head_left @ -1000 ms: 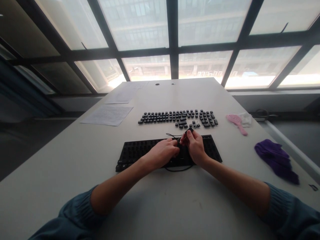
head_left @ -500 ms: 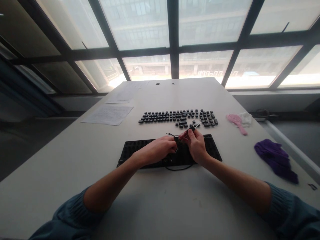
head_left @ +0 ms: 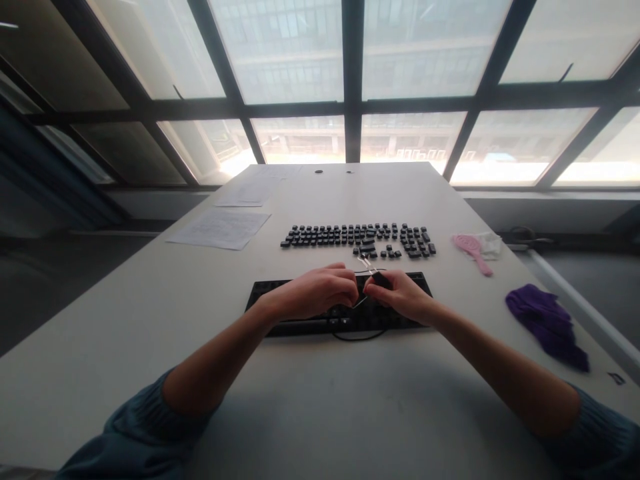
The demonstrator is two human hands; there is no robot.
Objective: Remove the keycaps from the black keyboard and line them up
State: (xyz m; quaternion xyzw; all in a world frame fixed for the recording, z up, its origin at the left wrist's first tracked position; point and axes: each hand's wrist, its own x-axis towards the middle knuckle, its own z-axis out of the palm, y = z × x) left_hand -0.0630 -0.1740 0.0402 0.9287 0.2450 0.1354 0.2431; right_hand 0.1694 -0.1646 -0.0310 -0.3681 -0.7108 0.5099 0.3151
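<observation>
A black keyboard [head_left: 300,327] lies on the white table, with both of my hands over its middle. In my right hand [head_left: 403,293] is a keycap puller [head_left: 381,279], gripped by its black handle, its wire prongs pointing up and away to the left. My left hand [head_left: 325,293] is closed in a pinch just left of the puller, fingertips low over the keys. A thin light-coloured wire or edge shows below those fingertips; what the left fingers hold is hidden. A black cable [head_left: 360,339] loops out at the keyboard's near edge.
Behind the keyboard, several loose black keycaps [head_left: 327,235] stand in rows. Paper sheets [head_left: 220,228] lie at the left. At the right are a pink hairbrush [head_left: 470,245] on a white tissue [head_left: 491,245], a purple cloth [head_left: 545,323] and a small dark object [head_left: 616,379].
My right hand has turned, so the puller's prongs now point up-left instead of up-right. My left hand stays pinched over the keyboard. The view has shifted slightly.
</observation>
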